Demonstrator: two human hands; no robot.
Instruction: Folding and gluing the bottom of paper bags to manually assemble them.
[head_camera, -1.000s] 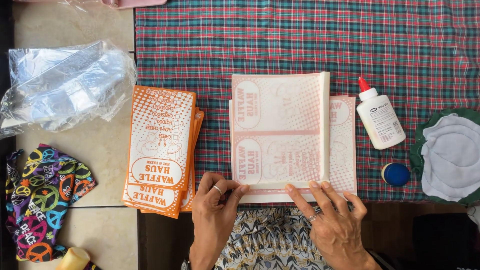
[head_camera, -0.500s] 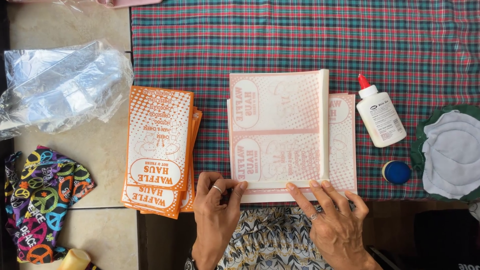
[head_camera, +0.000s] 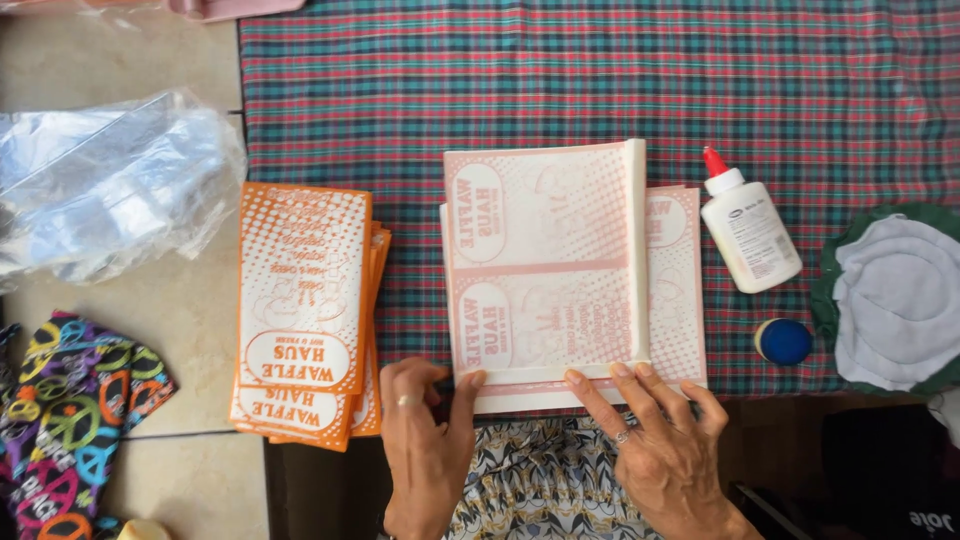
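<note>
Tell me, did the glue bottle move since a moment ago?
No. The white glue bottle lies in the same spot on the plaid cloth, just right of the pink printed sheets, above the blue cap.

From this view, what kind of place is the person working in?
Probably a home craft table: a plaid cloth covers it, a glue bottle stands by, and both hands press a folded paper sheet.

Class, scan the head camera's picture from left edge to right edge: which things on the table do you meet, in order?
Clear plastic bag → stack of orange printed paper bags → pale pink folded paper sheet → white glue bottle → blue cap → white round cloth pieces.
</note>
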